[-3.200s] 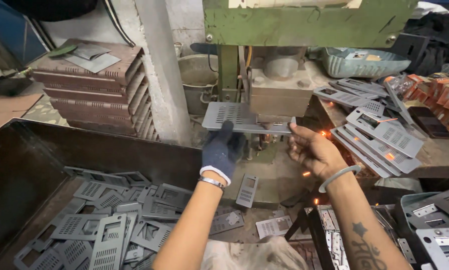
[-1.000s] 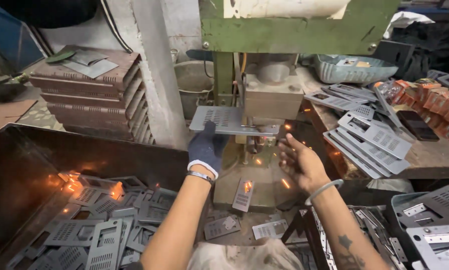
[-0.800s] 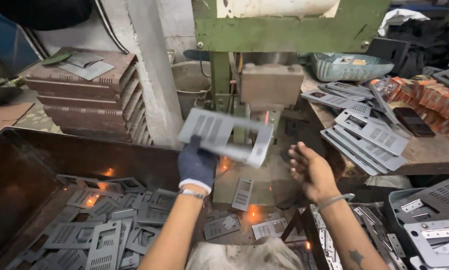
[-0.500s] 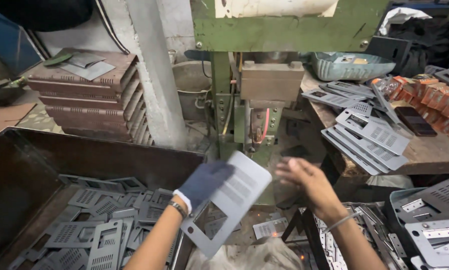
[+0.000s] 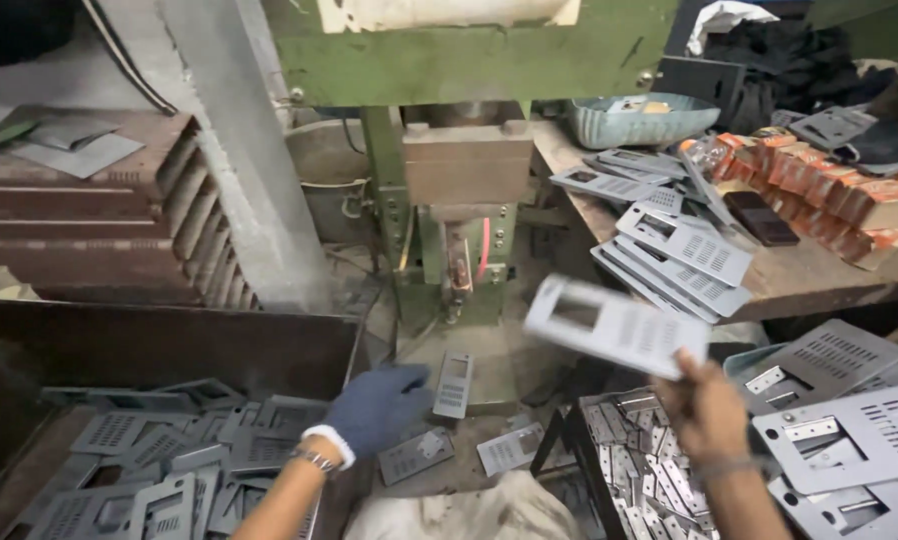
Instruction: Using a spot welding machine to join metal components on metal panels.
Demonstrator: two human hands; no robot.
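Below the left hand [image 5: 377, 408], gloved in blue and now empty with fingers loosely spread, lies the dark bin [image 5: 169, 350] heaped with punched grey plates [image 5: 159, 470]; the plate it gripped half a second ago is gone from it. The right hand [image 5: 707, 405], bare, has closed on a fresh perforated plate [image 5: 617, 327], lifted and blurred above a rack of small stampings [image 5: 629, 450]. So one piece appears finished and the next is in hand. Beyond both hands stands the green press [image 5: 459, 200], its die clear. Right of it, more blanks [image 5: 684, 250] lie stacked on the tabletop [image 5: 819, 275].
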